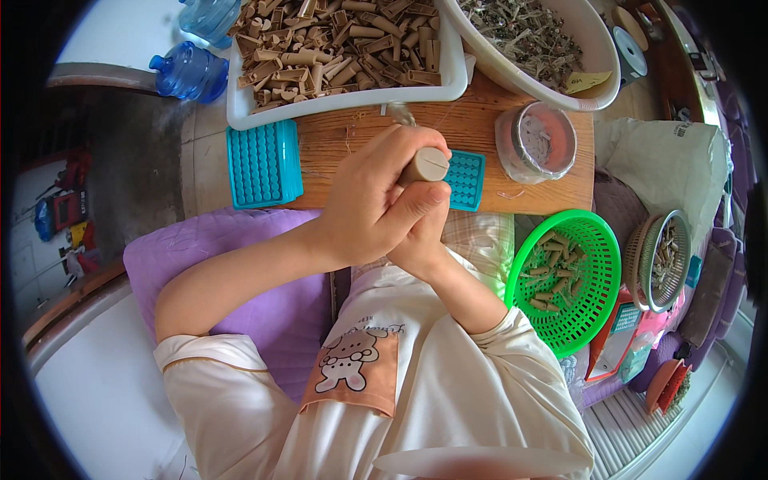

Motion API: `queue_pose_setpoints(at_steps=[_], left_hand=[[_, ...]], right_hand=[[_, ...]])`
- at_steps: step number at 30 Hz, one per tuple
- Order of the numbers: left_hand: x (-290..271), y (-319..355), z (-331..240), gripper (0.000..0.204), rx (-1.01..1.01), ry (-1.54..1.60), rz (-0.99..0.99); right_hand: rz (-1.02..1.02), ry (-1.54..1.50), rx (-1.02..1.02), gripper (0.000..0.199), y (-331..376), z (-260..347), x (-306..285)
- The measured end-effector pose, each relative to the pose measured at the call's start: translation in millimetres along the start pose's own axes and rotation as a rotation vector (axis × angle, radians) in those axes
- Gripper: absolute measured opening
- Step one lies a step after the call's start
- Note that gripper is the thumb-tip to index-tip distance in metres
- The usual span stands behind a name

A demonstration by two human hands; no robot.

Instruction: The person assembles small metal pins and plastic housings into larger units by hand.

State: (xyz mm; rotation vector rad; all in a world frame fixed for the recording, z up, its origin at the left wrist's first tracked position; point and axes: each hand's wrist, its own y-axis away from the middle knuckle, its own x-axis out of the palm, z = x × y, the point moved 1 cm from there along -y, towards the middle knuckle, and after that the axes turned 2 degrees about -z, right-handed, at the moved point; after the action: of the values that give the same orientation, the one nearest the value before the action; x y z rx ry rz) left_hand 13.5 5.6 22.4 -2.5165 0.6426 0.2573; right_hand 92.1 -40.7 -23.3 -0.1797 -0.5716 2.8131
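Blurred, pale curved form [480, 462] lies nearest the camera, on the body side of the hands; its identity cannot be told. Hands are together. Left hand [364, 200] is closed around a tan, matte cylindrical piece [432, 163], thumb and curled fingers on its sides, slit end face toward the camera. Right hand [426, 232] is against the left, largely covered by it; its grip cannot be told. Small, blurred greyish item [402, 114] shows just beyond the left hand's fingers. Below the hands is a brown wooden table [324, 152]. Left of the hands: ribbed teal plastic trays [264, 164]. Just right: a smaller teal plastic tray [467, 182]. Beyond the hands: a white rectangular plastic tub [352, 106] of tan pieces. Farther right: a clear round plastic container [566, 152]. Right and nearer the body: a bright-green perforated plastic basket [602, 296] holding tan cylinders.
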Motion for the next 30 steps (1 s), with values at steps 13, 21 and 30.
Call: queue_pose_setpoints(at_steps=[13, 21, 30], left_hand=[[-21.0, -27.5, 12.6, 0.031, -0.799, 0.557, 0.093], [-11.9, -17.6, 18.6, 0.033, -0.882, 0.531, 0.203], [-13.7, -13.2, 24.0, 0.028, -1.063, 0.55, 0.234]], right_hand=[[-0.13, 0.492, 0.258, 0.024, -34.3, -54.1, -131.3], [0.437, 1.227, 0.188, 0.018, -68.0, -147.5, -206.3], [0.439, 1.055, 0.208, 0.017, -74.0, -137.1, -201.9]])
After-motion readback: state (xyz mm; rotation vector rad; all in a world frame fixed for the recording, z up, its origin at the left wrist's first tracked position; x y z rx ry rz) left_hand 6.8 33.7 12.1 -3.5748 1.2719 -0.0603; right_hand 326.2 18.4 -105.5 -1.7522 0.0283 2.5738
